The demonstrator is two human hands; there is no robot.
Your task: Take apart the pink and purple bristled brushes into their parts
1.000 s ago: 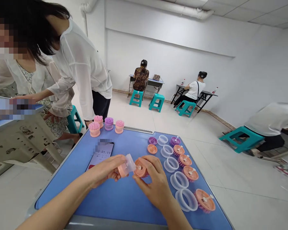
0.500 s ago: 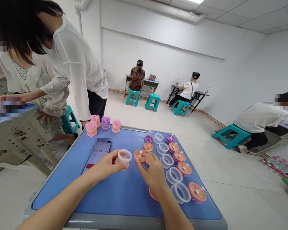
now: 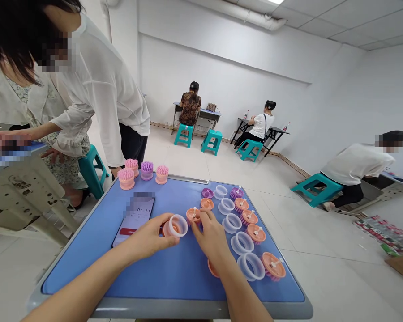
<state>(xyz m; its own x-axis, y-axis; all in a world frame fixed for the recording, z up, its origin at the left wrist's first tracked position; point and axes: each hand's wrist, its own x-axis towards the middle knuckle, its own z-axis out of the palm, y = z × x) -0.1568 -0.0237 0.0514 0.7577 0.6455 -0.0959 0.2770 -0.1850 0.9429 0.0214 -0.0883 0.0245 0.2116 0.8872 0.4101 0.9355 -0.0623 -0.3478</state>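
Observation:
My left hand (image 3: pixel 154 237) grips a clear ring (image 3: pixel 178 226) with an orange part inside it, its opening tilted toward the right. Close by on the right, my right hand (image 3: pixel 210 232) pinches an orange disc (image 3: pixel 192 214) with a white stem. Clear rings (image 3: pixel 232 222) stand in a column beyond my right hand. Along their right side lie orange bristled discs with white stems (image 3: pixel 256 233) and a purple one (image 3: pixel 237 192). An orange cap (image 3: pixel 207 204) and a purple cap (image 3: pixel 207 192) lie behind my right hand. Another orange piece is partly hidden under my right wrist.
Several finished-looking pink and purple bristled brushes (image 3: pixel 147 170) stand at the back left of the blue table (image 3: pixel 97 250). A phone (image 3: pixel 137 217) showing a timer lies near my left hand. A person in white (image 3: pixel 104 85) leans beside the table; others sit on green stools farther off.
The clear ring in my left hand has tilted, its opening turning toward my right hand. My right hand keeps hold of the orange disc. The leaning person's head has shifted.

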